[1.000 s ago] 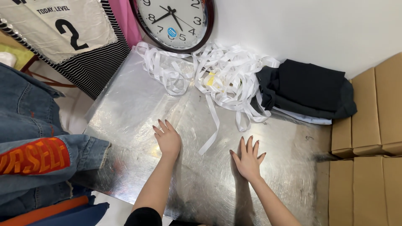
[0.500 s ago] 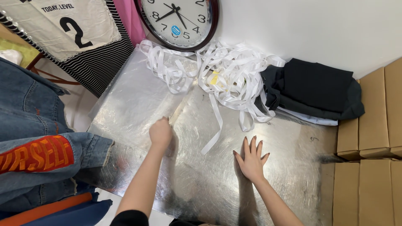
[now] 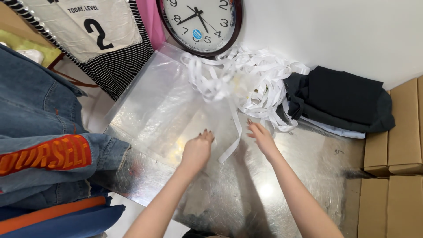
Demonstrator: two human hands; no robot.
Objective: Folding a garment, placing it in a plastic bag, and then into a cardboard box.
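A large clear plastic bag (image 3: 161,103) lies tilted over the left part of the shiny metal table (image 3: 291,189), its far edge raised toward the wall. My left hand (image 3: 197,150) is closed on the bag's near edge. My right hand (image 3: 262,137) reaches in at the bag's right side, fingers spread, its tips by a hanging white strip. The tangled pile of white strips (image 3: 251,75) sits just behind both hands, partly seen through the bag.
A round wall clock (image 3: 200,22) leans against the wall behind the strips. Folded black clothing (image 3: 341,99) lies at the back right, cardboard boxes (image 3: 392,150) on the right. Denim jackets (image 3: 39,123) hang at the left, a striped cloth panel (image 3: 110,39) behind them.
Both hands left the flat tabletop and moved forward. My left hand closed on the clear bag and raised it; my right hand reached up toward the strips.
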